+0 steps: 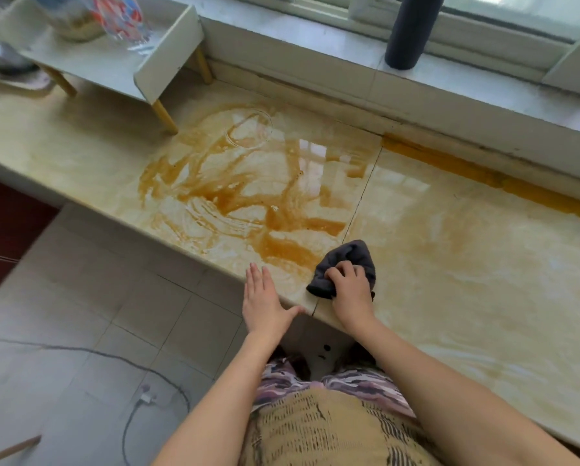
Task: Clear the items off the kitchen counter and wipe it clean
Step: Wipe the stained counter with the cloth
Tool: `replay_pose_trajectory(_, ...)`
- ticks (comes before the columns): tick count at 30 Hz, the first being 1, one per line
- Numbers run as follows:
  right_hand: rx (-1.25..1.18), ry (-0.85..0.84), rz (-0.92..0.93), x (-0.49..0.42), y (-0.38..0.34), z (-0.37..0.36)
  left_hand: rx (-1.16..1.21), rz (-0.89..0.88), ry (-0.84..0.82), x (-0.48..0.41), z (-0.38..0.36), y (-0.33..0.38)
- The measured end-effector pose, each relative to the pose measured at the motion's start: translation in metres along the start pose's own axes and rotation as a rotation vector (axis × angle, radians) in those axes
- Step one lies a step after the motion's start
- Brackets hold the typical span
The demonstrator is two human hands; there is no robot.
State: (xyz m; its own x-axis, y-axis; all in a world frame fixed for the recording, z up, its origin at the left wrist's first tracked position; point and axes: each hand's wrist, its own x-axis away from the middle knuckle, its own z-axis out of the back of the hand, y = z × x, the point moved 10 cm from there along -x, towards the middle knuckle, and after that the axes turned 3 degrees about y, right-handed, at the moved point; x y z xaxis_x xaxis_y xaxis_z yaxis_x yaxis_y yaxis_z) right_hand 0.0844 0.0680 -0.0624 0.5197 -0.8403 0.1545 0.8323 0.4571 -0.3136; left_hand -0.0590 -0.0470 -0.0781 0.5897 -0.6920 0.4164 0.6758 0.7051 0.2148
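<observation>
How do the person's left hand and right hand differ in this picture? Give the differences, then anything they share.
The left hand lies flat with straight fingers; the right hand has curled fingers. The left hand holds nothing; the right hand grips a dark grey cloth. The left hand sits at the counter front edge; the right hand rests further in, on the cloth. Both are bare and close to the brown stain.
</observation>
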Motion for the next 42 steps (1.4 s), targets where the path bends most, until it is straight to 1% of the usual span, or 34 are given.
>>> replay_pose_trajectory(5, 0.018, 0.014, -0.009, -0.002, -0.009, -0.002, -0.07, -0.087, -0.05, -0.017, 0.004, -0.019)
replay_pose_trajectory(9, 0.02, 0.013, -0.017, -0.002, -0.013, -0.003, -0.095, -0.156, -0.009, -0.022, 0.01, -0.022)
replay_pose_trajectory(12, 0.018, -0.012, 0.026, -0.006, -0.024, -0.003, -0.149, -0.168, 0.012, -0.026, 0.015, -0.018)
replay_pose_trajectory(15, 0.007, -0.043, 0.09, -0.016, -0.046, -0.009, -0.222, -0.135, -0.018, -0.031, 0.02, -0.013)
replay_pose_trajectory(17, -0.018, -0.059, 0.141, -0.024, -0.065, -0.013, -0.217, -0.107, -0.013, -0.036, 0.029, -0.011)
replay_pose_trajectory(20, -0.046, -0.086, 0.2, -0.037, -0.089, -0.019, -0.131, -0.046, -0.003, -0.042, 0.045, -0.02)
replay_pose_trajectory(24, -0.051, -0.129, 0.289, -0.053, -0.123, -0.029, -0.007, 0.052, 0.034, -0.055, 0.065, -0.05)
replay_pose_trajectory(30, -0.053, -0.16, 0.359, -0.072, -0.172, -0.042, 0.048, 0.077, 0.109, -0.076, 0.083, -0.097)
replay_pose_trajectory(34, -0.062, -0.162, 0.327, -0.09, -0.206, -0.051, 0.048, 0.106, 0.078, -0.103, 0.098, -0.139)
replay_pose_trajectory(37, -0.031, -0.201, 0.314, -0.102, -0.229, -0.059, 0.004, 0.097, 0.044, -0.126, 0.114, -0.16)
replay_pose_trajectory(42, -0.021, -0.219, 0.277, -0.109, -0.235, -0.065, 0.011, 0.077, 0.007, -0.144, 0.121, -0.163)
